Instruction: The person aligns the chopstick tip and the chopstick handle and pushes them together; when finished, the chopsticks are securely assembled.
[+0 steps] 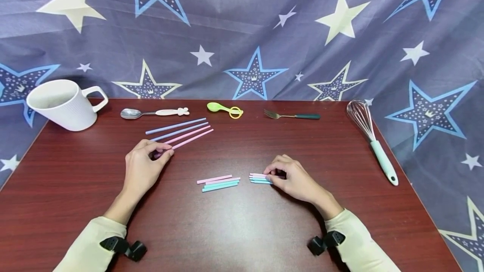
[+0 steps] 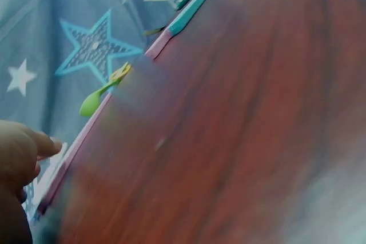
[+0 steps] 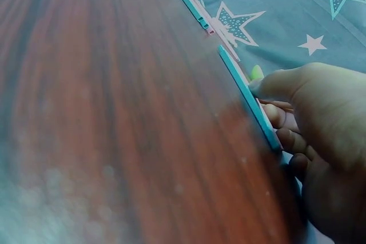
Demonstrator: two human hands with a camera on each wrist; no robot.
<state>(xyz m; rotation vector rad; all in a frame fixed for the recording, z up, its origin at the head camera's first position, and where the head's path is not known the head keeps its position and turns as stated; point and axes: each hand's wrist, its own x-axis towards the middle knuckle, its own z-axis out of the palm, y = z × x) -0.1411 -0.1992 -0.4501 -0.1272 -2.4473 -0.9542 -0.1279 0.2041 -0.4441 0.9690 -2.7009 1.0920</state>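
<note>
Table: dark red wood-grain top (image 1: 242,230), star-print cloth behind.
Back row: white mug (image 1: 64,104) (tipped on its side), spoon (image 1: 153,113), green scoop (image 1: 224,108), fork (image 1: 292,116).
Right edge: whisk (image 1: 372,137) with mint handle.
Left centre: four long straws (image 1: 181,131), blue and pink.
Front centre: short straw pieces (image 1: 218,182); a second short bundle (image 1: 259,178) just beside them.

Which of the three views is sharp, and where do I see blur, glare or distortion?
Head view: sharp, with soft glare on the table near the camera and a wide-angle bend at the edges. Left wrist view: heavily blurred, only the green spoon readable. Right wrist view: near table blurred, the short straws under the right hand fairly clear.
</note>
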